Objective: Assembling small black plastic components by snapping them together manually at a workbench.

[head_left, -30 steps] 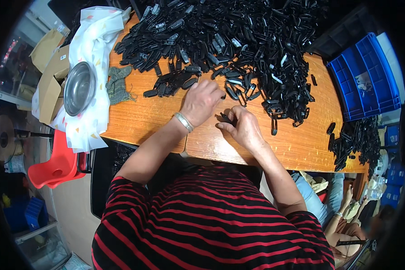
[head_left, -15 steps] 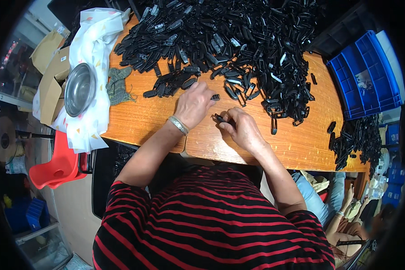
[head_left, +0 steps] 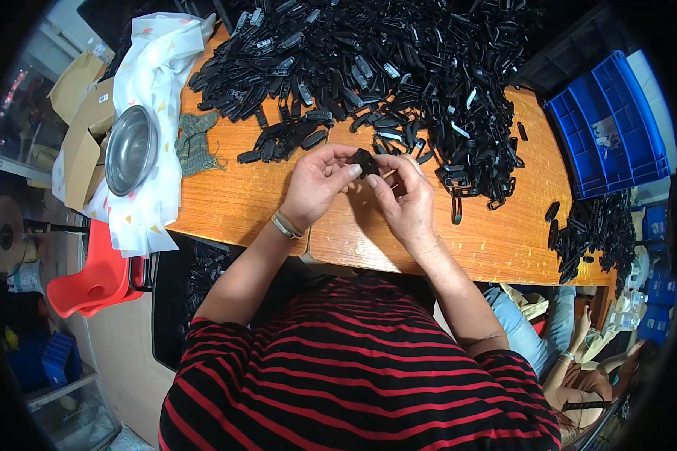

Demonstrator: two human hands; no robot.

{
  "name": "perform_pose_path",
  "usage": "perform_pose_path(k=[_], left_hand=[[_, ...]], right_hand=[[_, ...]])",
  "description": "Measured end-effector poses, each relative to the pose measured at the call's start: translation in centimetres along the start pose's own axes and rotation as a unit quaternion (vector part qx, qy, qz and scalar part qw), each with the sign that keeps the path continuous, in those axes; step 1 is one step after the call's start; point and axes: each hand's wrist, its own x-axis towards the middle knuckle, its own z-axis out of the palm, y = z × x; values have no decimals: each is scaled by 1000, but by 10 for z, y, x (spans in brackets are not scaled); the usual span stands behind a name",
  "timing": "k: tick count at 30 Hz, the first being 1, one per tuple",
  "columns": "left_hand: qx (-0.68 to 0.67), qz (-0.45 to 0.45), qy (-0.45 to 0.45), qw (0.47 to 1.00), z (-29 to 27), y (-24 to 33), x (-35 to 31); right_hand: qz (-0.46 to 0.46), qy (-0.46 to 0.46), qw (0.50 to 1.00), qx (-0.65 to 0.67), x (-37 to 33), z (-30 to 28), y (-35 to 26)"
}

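Note:
My left hand (head_left: 320, 183) and my right hand (head_left: 408, 197) meet over the front middle of the wooden table (head_left: 263, 214). Between their fingertips is a small black plastic part (head_left: 365, 162), pinched from both sides. Fingers cover much of it, so I cannot tell whether it is one piece or two joined. Just beyond my left hand lies a small cluster of long black plastic parts (head_left: 289, 137). A large heap of similar black parts (head_left: 368, 64) spreads over the far side of the table.
Left on the table are a grey knitted glove (head_left: 197, 143) and a patterned white sheet (head_left: 154, 83) bearing a metal bowl (head_left: 132, 150). A blue crate (head_left: 605, 128) stands right, above more black parts (head_left: 598, 233). A red chair (head_left: 94, 274) is at left; a seated person (head_left: 579, 376) at lower right.
My hands were apart, each with a small black part. They have come together, the left turning palm inward, and now both grip at one spot.

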Motion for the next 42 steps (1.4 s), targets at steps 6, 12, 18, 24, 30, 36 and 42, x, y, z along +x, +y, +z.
perform_pose_path(k=[6,12,18,24,30,36,42], left_hand=[[4,22,4,1000,4,4,-5],[1,32,6,999,5,7,-9],[9,46,17,999,7,7,-11],[27,89,36,995,18,-1,-17],[115,118,81,983,32,2,-34],[45,50,16,998,20,-1,-44],[69,-22,54,996,-10,15,-78]], right_hand=[[-18,1,1000,0,1,0,-5],[-69,25,997,-13,1,0,-8],[-61,12,998,-30,4,0,-8],[-86,31,995,-47,1,5,-3],[-89,47,993,-60,-12,18,-5],[-23,-38,999,-2,-35,38,-15],[51,-231,972,7,-26,42,-31]])
